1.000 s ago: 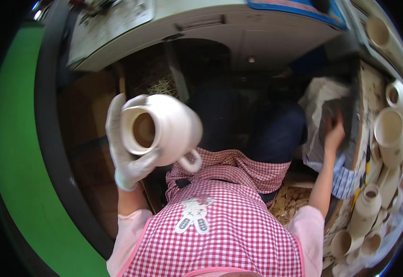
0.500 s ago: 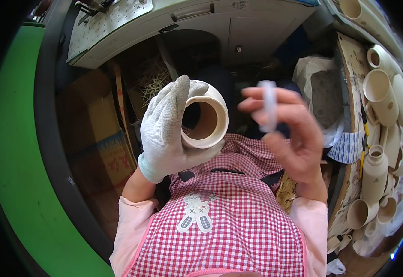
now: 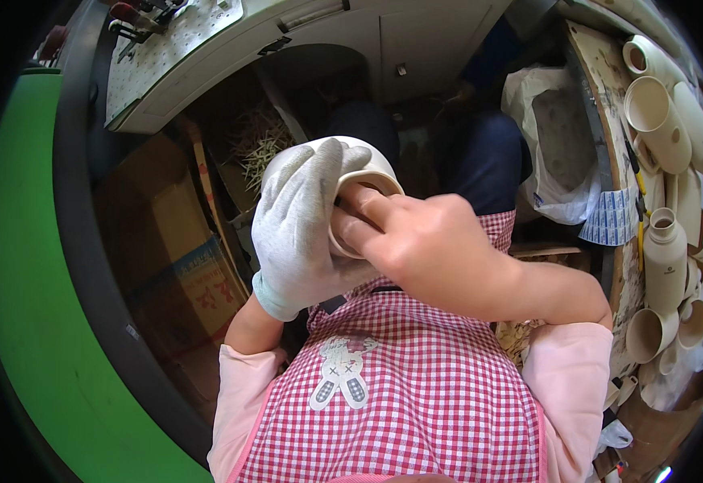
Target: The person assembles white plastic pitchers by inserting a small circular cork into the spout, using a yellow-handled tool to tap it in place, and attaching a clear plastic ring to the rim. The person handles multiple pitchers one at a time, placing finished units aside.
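Observation:
My left hand [image 3: 303,217], in a pale grey knit glove with a light green cuff, is wrapped round a cream wide-mouthed bottle [image 3: 376,160]. The bottle is tilted, with its round opening facing up toward me. My bare right hand [image 3: 428,245] reaches across from the right, its first fingers bent down inside the opening. Those fingertips are hidden by the rim, so whatever they hold there cannot be seen. The translucent white ring seen earlier is out of sight.
At the right, a worn workbench [image 3: 597,88] carries several cream bottles and cups [image 3: 661,121]. Beside it hangs a whitish plastic bag [image 3: 521,101]. Cardboard boxes [image 3: 182,274] and a heap of thin sticks [image 3: 264,149] lie left. A green surface [image 3: 25,282] runs along the far left.
My right hand has moved left from beside the bottle, and its fingers have entered the opening. The translucent ring it held has gone from view. My left hand still grips the bottle.

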{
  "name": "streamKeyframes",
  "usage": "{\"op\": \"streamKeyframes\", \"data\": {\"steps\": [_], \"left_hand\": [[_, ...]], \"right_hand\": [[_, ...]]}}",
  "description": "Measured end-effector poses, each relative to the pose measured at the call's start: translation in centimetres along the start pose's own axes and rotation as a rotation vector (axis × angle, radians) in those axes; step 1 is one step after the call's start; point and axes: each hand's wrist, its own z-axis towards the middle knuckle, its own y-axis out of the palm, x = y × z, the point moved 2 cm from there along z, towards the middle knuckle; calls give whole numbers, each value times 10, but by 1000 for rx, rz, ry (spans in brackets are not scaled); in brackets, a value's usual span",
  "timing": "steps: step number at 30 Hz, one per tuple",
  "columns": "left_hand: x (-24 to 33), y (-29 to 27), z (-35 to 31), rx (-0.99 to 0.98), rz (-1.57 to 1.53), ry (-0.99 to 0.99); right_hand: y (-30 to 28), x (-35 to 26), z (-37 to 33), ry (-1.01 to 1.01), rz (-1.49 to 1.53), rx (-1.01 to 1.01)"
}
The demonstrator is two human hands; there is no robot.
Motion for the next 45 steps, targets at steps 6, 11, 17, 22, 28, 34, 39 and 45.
{"op": "streamKeyframes", "data": {"steps": [6, 11, 17, 22, 28, 34, 39, 45], "left_hand": [[7, 5, 9, -67, 2, 47], [-11, 3, 21, -183, 32, -67], [-56, -28, -9, -163, -339, -783], [-40, 50, -59, -121, -1435, -951], [-38, 85, -96, -17, -1158, -948], [-47, 106, -102, -70, -1301, -996], [-42, 118, -81, 95, -1648, -1003], [-41, 119, -81, 205, -1764, -1106]], "right_hand": [[-24, 38, 5, -140, 206, -474], [-26, 59, 1, -3, 495, -194], [-46, 161, -53, 928, 1019, 534], [-28, 195, -77, 607, 845, 228], [-57, 200, -178, 763, 618, 211], [30, 173, -386, 1413, 241, -563], [132, 157, -443, 1508, -106, -216], [153, 157, -473, 1472, -52, -28]]}}
